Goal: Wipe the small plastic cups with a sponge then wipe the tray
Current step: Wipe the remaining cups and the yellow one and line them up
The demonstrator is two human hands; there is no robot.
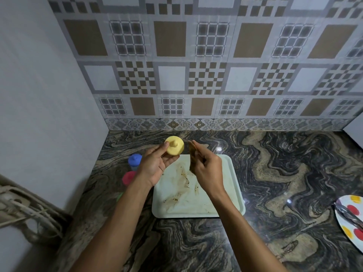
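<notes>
The stained tray (176, 209) is left flat on the counter (284, 183) nearest the body, with the red cup (128, 177) and blue cup (135, 160) parked just beside its left edge, probably so its surface is kept free for wiping later. Above the tray's far end, the yellow cup (173, 145) is gripped by the left hand (157, 163), knobbed end up, and offered to the sponge (193, 152) pinched in the right hand (206, 169); contact between them cannot be told. Open counter is left rightward and behind, up to the tiled wall (196, 75)
</notes>
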